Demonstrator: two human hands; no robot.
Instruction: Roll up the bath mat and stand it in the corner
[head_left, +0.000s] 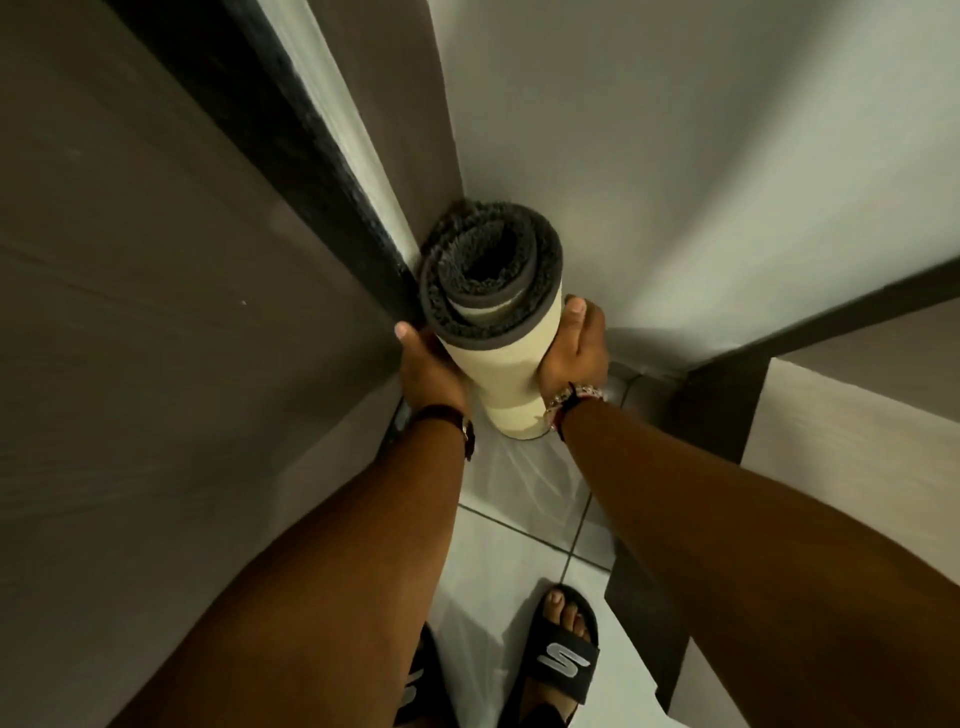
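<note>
The bath mat (506, 374) is rolled into a tube, dark grey pile inside and cream backing outside. It stands upright on the floor in the corner where two pale walls meet. My left hand (428, 371) presses against its left side. My right hand (576, 348) clasps its right side, thumb up near the top rim. Both hands hold the roll between them. The roll's top end faces the camera and shows the spiral of grey pile.
A brown door or panel (156, 312) with a dark edge stands close on the left. White wall (675, 156) rises behind and to the right. A dark frame (727, 395) juts in at right. My feet in black slides (563, 660) stand on white floor tiles.
</note>
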